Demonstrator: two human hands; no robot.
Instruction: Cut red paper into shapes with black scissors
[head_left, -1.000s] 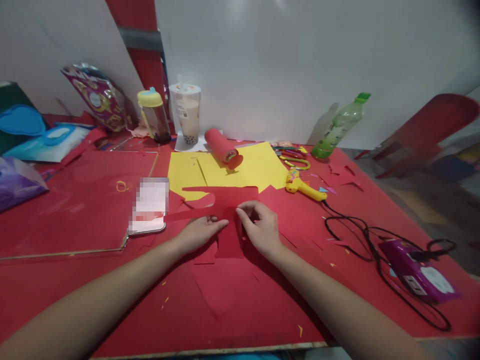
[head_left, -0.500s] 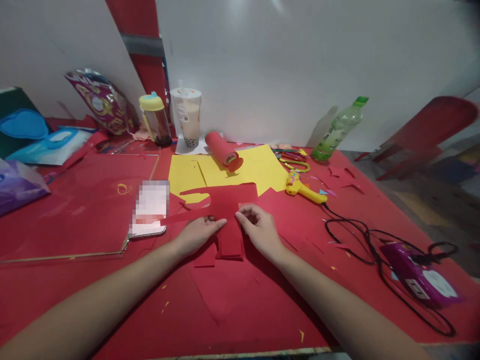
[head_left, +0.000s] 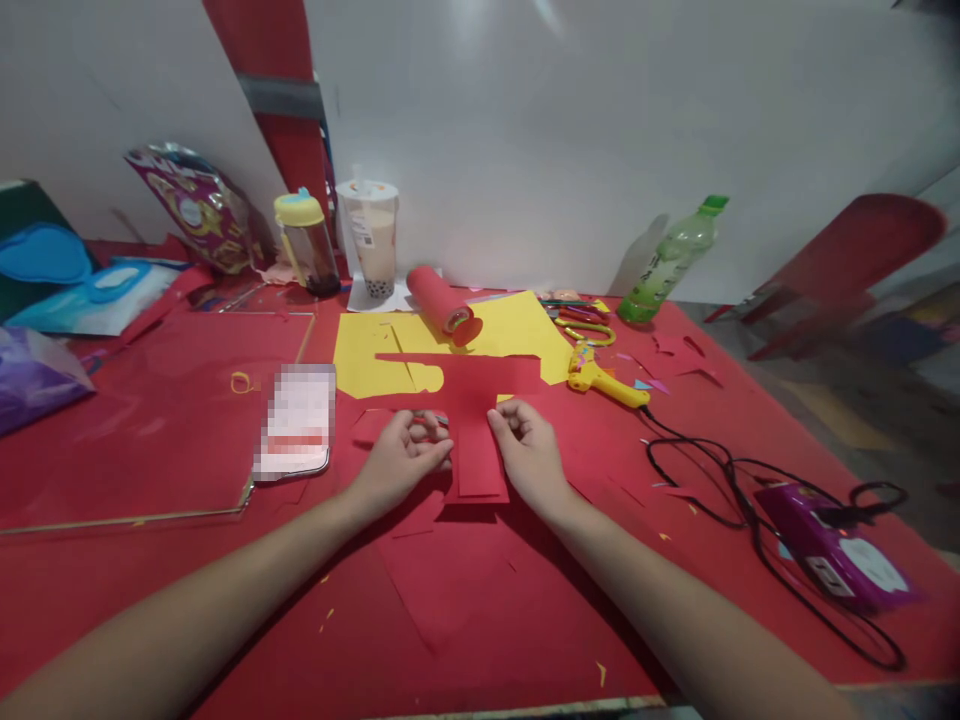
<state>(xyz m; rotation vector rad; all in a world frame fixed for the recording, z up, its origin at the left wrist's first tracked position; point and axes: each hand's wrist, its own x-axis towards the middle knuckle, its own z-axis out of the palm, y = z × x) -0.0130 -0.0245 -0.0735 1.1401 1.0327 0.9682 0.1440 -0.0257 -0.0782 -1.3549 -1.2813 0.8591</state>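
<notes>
Between my hands a cut piece of red paper (head_left: 480,455) is raised a little above the table, with a folded strip facing me and wide arms spreading at its far end. My right hand (head_left: 531,455) pinches its right edge between thumb and fingers. On the other side, my left hand (head_left: 405,460) has its fingers loosely curled, thumb and fingertips at the left edge. Under and around it lie more red paper sheets (head_left: 427,570). Beyond are yellow sheets (head_left: 510,320) and a red paper-wrapped roll (head_left: 435,298) with a round red flap at its end.
A phone (head_left: 296,420) lies left of my hands. To the right are a yellow glue gun (head_left: 604,378), its looping black cord and a purple power strip (head_left: 836,548). Scissors (head_left: 585,330), a green bottle (head_left: 671,260), a bubble tea cup (head_left: 375,240) and a yellow-lidded bottle (head_left: 307,245) stand or lie farther back.
The red paper has shifted right and turned straighter, its left arm swinging away from the phone. The left thumb has slid back from over the paper to its edge.
</notes>
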